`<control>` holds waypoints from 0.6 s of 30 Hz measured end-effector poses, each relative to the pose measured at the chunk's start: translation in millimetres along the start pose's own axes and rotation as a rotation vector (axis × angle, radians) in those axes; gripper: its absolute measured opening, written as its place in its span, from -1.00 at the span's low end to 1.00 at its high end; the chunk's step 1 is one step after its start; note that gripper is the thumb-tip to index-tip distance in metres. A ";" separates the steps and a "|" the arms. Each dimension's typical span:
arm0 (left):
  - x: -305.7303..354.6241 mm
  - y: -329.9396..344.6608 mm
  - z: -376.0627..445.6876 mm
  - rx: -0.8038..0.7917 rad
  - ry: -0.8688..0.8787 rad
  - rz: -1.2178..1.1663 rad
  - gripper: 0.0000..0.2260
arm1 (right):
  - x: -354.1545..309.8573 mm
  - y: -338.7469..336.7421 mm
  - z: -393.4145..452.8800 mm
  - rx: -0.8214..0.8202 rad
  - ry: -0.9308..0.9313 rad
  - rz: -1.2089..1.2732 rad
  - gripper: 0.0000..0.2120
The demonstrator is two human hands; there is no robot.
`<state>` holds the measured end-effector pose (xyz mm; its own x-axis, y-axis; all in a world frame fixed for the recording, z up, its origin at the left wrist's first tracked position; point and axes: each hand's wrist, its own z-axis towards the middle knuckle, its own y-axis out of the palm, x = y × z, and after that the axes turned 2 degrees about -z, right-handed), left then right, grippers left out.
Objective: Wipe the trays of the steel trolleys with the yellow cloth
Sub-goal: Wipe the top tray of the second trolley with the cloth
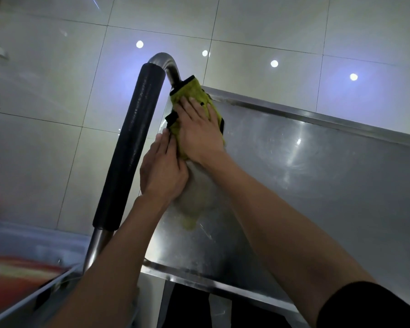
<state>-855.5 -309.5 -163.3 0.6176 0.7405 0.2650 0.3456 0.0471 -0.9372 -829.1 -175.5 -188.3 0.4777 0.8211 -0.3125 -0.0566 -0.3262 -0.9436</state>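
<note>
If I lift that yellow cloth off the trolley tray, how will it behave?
Probably floppy: the yellow cloth bunches and folds under the right hand in the corner of the tray. Likely light, being thin fabric. It should slide easily on the shiny steel, though it may cling if damp, which I cannot tell.

We can read no text, label, brand, number or sign anywhere in this view.
</note>
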 end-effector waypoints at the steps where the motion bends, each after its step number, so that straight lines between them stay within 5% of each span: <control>1: 0.0 0.2 -0.8 -0.008 0.011 0.012 -0.46 | 4.3 -0.6 -2.6 0.014 -0.005 0.016 -0.48; 13: 17.0 7.6 -3.4 -0.116 0.086 0.155 -0.40 | 123.3 -9.6 -123.0 0.244 0.432 0.045 -0.53; 18: 76.2 20.8 -33.4 -0.124 0.305 0.165 -0.48 | 166.6 -22.6 -181.6 0.247 0.547 0.014 -0.53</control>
<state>-777.6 -274.5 -155.1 0.8479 0.4967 0.1852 0.2950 -0.1520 -0.9433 -589.1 -116.4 -199.2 0.8538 0.4354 -0.2855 -0.2370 -0.1634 -0.9577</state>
